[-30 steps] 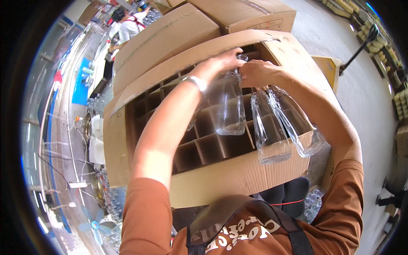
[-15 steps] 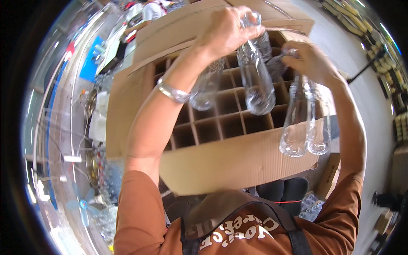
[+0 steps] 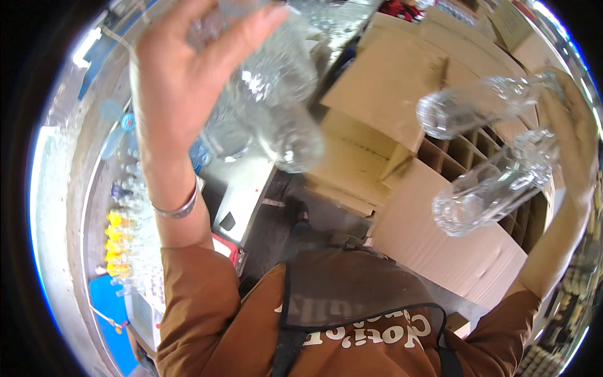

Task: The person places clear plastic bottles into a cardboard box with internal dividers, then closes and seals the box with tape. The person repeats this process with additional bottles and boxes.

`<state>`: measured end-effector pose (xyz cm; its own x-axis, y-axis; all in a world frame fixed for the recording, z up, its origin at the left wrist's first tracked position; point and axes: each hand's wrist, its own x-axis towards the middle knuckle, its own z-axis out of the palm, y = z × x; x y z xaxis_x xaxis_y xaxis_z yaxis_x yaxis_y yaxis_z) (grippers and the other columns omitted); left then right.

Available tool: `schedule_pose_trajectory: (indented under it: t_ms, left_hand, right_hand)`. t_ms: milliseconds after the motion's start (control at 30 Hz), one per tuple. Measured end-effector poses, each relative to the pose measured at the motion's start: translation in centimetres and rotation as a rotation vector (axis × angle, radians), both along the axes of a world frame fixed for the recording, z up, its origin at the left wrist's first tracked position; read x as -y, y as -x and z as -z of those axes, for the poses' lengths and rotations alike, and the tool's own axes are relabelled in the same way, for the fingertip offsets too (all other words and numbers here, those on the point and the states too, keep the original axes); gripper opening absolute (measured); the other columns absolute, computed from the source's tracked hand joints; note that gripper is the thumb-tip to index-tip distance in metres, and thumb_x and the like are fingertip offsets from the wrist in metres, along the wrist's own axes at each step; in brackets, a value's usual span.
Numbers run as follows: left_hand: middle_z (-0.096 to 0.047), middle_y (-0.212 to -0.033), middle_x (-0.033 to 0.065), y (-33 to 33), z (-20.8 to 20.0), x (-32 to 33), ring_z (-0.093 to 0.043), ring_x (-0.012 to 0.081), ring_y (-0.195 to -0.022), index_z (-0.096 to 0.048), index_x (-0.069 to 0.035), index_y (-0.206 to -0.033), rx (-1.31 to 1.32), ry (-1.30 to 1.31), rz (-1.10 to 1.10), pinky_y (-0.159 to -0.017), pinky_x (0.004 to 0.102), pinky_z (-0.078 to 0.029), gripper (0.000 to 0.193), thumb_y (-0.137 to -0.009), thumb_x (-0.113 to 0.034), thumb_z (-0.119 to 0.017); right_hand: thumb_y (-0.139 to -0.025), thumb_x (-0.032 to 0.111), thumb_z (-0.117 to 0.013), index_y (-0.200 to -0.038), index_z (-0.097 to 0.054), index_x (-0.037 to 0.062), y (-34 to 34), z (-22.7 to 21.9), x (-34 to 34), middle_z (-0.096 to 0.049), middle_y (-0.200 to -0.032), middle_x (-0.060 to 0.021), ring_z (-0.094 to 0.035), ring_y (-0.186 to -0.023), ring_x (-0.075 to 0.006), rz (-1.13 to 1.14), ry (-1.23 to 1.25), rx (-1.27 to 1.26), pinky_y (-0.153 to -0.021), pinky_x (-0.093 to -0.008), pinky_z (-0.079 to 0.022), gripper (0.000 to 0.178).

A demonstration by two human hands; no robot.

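We take the large brown cardboard box [image 3: 440, 245] with its grid of cardboard dividers as our landmark; it sits at centre right, its plain unprinted side facing us and its open cells showing along the upper right edge. Behind it and to its left, more plain brown cardboard flaps and cartons [image 3: 383, 81] are stacked. Further left of the box, a grey metal desk [image 3: 245, 195] carries a small dark rectangular label low on its side, and a red and white packet [image 3: 227, 250] lies just below it. Far left of the box, near the curved rim of the view, we see a row of yellow-capped bottles [image 3: 119, 242] and a patch of blue [image 3: 116, 308]. Our left hand [image 3: 182, 69] is raised high, well to the left of the box, its grip closed around clear glass bottles [image 3: 276, 107], fingers wrapped over the upper part while the thick base of one points down toward us. A silver bangle [image 3: 179, 207] circles that wrist. Our right hand [image 3: 575, 144] is above the box's right end, its grip closed on the necks of two clear bottles [image 3: 490, 188] that lie nearly level, one above the other, bases pointing left over the open cells. We wear a brown shirt and dark apron [image 3: 352, 301].
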<state>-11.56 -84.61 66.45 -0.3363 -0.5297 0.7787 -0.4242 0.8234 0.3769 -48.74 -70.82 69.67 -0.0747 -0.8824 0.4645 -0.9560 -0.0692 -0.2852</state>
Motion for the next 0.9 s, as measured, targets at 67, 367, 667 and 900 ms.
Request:
schedule_pose_trajectory:
  t_ms: [67, 367, 667, 900]
  left_hand:
    - [-0.066, -0.072, 0.0025, -6.0, 4.0, 1.6, -0.057, 0.0101, -0.063, -0.071, -0.005, -0.098, -0.006, -0.082, -0.117, -0.058, 0.023, -0.044, 0.025, -0.082, -0.021, -0.081]
    - [-0.06, -0.078, 0.0108, -26.1, 28.3, 7.6, -0.059, 0.0282, -0.069, -0.067, -0.005, -0.094, -0.039, -0.442, -0.693, -0.064, 0.0378, -0.047, 0.029, -0.081, -0.029, -0.078]
    - [-0.065, -0.089, 0.0123, -27.8, 41.3, 15.0, -0.064, 0.0327, -0.081, -0.067, -0.006, -0.105, 0.038, -0.561, -0.749, -0.07, 0.0415, -0.05, 0.034, -0.084, -0.032, -0.075]
    - [-0.067, -0.093, 0.0105, -27.8, 44.2, 21.9, -0.065, 0.0336, -0.081, -0.069, -0.008, -0.108, 0.117, -0.671, -0.671, -0.068, 0.0418, -0.05, 0.038, -0.084, -0.038, -0.074]
  right_hand:
    - [-0.094, 0.031, -0.063, -0.126, -0.061, 0.004, -5.8, 1.1, 5.1, -0.068, -0.109, -0.0097, -0.063, -0.098, -0.0149, -0.211, -0.077, 0.143, -0.081, -0.0281, -0.05, 0.042]
    - [-0.086, 0.034, -0.065, -0.112, -0.061, 0.006, -31.7, 18.7, 26.2, -0.066, -0.076, -0.0214, -0.066, -0.073, -0.0393, -0.542, -0.315, -0.015, -0.069, -0.0475, -0.05, 0.038]
    - [-0.087, 0.025, -0.062, -0.114, -0.058, 0.0027, -42.7, 37.6, 36.5, -0.068, -0.1, -0.022, -0.065, -0.092, -0.0424, -0.644, -0.532, -0.078, -0.078, -0.0511, -0.051, 0.035]
    - [-0.089, 0.023, -0.059, -0.117, -0.056, 0.0031, -46.5, 42.8, 41.2, -0.068, -0.104, -0.0216, -0.065, -0.093, -0.0422, -0.679, -0.5, -0.075, -0.079, -0.0513, -0.051, 0.035]
